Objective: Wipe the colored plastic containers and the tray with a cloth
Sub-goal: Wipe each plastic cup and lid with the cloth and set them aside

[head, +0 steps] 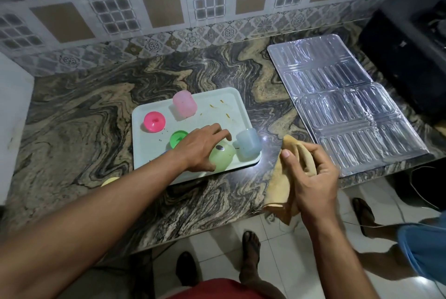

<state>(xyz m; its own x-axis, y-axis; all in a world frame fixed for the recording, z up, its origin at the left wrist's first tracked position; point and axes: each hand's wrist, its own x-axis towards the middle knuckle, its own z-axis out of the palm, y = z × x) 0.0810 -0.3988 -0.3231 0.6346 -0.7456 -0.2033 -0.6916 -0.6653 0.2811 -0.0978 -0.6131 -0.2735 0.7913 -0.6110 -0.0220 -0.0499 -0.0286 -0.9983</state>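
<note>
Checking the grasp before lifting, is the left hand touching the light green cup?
Touching. The head view shows the left hand draped over the light green cup, thumb against its near side.

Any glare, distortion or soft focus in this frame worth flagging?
Head view: a bright glare spot on the counter beside the blue cup; reflections streak the metal sheet; wide-angle bending curves the tiled wall; overall slightly soft, dim at the right corner.

Layout relative to the tray (144, 153) on the counter (79, 115): five containers stand on it, two at its rear, three toward its front. A ribbed metal sheet (342, 103) lies to its right, the cloth (280, 182) between them, nearer the counter's front edge.
</note>
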